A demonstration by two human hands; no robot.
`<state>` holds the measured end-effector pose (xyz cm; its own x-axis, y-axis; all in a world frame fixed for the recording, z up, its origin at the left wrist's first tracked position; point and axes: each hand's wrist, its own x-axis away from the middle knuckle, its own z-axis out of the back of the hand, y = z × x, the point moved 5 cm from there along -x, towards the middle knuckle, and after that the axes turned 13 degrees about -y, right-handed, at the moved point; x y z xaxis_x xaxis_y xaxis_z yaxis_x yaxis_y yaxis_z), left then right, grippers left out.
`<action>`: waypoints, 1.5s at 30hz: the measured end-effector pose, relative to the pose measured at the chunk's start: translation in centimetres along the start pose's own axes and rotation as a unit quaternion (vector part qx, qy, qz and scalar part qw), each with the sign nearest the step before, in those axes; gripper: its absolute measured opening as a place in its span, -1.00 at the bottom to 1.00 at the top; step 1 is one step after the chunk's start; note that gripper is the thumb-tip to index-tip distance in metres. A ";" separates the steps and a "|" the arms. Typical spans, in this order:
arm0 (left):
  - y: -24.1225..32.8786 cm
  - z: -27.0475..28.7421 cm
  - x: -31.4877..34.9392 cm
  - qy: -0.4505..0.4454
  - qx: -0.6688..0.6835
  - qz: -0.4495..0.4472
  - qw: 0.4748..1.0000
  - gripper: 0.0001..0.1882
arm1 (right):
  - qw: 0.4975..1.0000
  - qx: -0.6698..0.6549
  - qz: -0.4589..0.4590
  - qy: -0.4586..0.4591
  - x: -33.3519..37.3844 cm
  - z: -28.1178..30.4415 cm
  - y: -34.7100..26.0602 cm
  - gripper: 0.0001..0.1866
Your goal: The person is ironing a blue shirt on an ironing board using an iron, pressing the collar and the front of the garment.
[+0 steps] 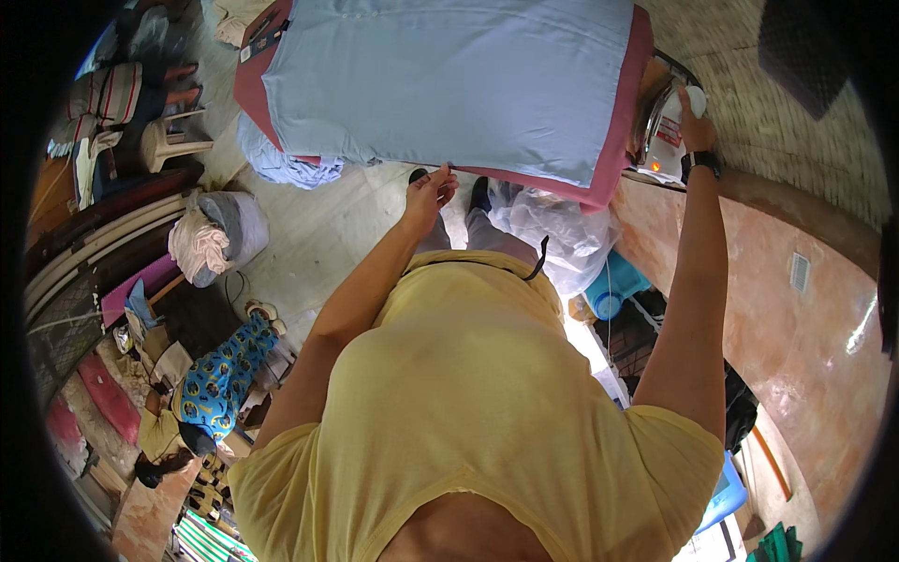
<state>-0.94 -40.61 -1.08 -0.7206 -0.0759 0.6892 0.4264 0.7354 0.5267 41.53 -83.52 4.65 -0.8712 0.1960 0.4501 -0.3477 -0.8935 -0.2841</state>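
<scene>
The blue cloth point(449, 84), stretching lengthwise left-to-right on a red pad point(640, 56), is being pinched at its near edge by the left hand point(429, 195); rightward, an iron point(667, 140) is being gripped by the right hand point(696, 129).

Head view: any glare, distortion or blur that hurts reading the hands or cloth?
Head view: black vignette and strong fisheye bend toward the rim, curving the pink marbled wall's edge; head view: glare streak on that wall, blown-out patch right of the yellow shirt; head view: left hand, right hand and blue cloth stay readable.
</scene>
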 end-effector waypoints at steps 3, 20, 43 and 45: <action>-0.3 0.3 -0.7 0.019 0.022 -0.033 0.999 -0.81 | 0.993 -0.102 0.047 -0.048 3.3 0.0 -1.4 -0.05; -3.1 6.3 1.0 -0.012 -0.619 -0.025 0.785 -0.84 | 0.882 -0.169 0.373 -0.233 32.9 -21.6 -9.9 -0.88; 5.1 -7.9 -1.5 -0.198 -0.608 -0.404 0.655 -0.64 | 0.914 -0.267 0.287 0.107 34.9 -24.6 -11.1 -0.92; 4.9 -7.6 -1.7 -0.204 -0.602 -0.399 0.660 -0.64 | 0.905 -0.280 0.307 0.086 36.2 -24.7 -10.9 -0.89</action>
<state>6.57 -42.00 4.11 -0.9610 0.2538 -0.1102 -0.2311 -0.5173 0.8240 5.22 -56.72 3.07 -0.9842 -0.1654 -0.0639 0.1420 -0.5193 -0.8427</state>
